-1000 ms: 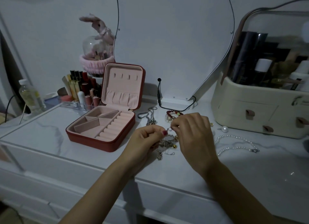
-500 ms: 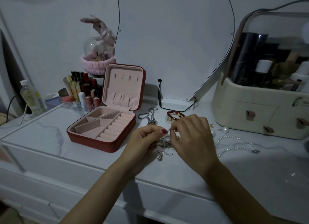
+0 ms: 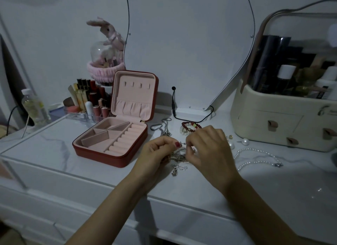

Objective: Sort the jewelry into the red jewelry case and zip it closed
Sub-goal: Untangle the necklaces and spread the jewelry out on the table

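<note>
Now, hands: I see both raised just above the counter (image 3: 273, 193), close together right of the case.
Left hand (image 3: 156, 153): fingers curled, thumb and forefinger pinching one end of a thin silver chain (image 3: 182, 143).
Right hand (image 3: 209, 151): fingers curled, pinching the same chain's other end.
Red jewelry case (image 3: 113, 144): lies open on the counter left of my hands, lid upright, pink compartments and ring rolls showing.
Tangled jewelry (image 3: 179, 164): a small heap under and between my hands.
Beaded bracelet (image 3: 190, 128): just behind my right hand.
Pearl necklace (image 3: 259, 156): right of my hands, near the cream organizer (image 3: 273, 124).
Steel chain (image 3: 162, 128): between case and bracelet.
</note>
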